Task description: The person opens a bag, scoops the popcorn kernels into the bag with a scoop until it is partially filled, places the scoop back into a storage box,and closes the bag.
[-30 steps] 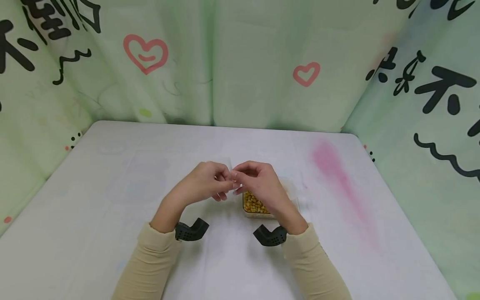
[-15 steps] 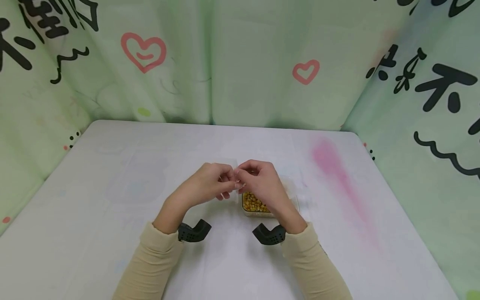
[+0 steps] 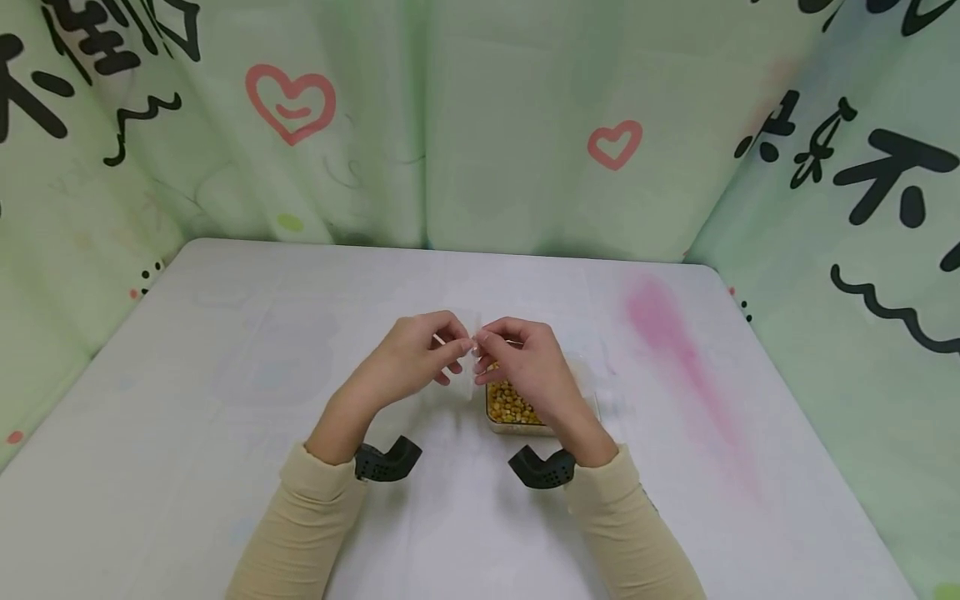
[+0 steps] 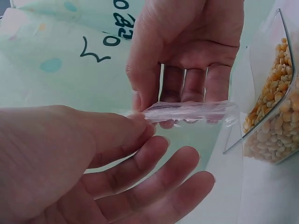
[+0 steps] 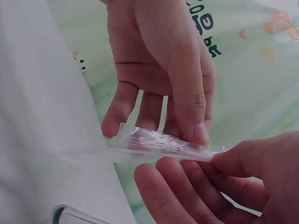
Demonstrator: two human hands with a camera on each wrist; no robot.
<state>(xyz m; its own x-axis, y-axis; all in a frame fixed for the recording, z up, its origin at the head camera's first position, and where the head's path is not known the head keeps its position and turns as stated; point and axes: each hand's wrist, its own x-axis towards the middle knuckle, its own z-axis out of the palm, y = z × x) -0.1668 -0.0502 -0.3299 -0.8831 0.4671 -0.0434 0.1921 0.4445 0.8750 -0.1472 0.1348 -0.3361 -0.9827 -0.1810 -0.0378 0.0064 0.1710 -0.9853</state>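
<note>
A thin, clear plastic bag (image 4: 191, 112) is bunched between my two hands, its crinkled edge (image 5: 159, 144) gathered into folds. My left hand (image 3: 408, 354) pinches it between thumb and forefinger. From the other side, my right hand (image 3: 525, 362) pinches the gathered edge close by, thumb against forefinger. The fingertips of both hands nearly meet, and the other fingers are loosely bent. Behind and below the right hand stands a clear rectangular container (image 3: 517, 430) filled with yellow corn kernels (image 4: 275, 93), partly hidden by that hand.
The hands are over a table with a white cloth (image 3: 225, 400), marked by a pink streak (image 3: 675, 342) on the right. A green printed curtain (image 3: 517, 125) encloses its back and sides. Each wrist wears a black camera mount (image 3: 388, 461).
My left hand has lifted slightly and its fingers have spread apart a little. The fingertips now sit at the bag's edge a bit higher than before. The container stays in place.
</note>
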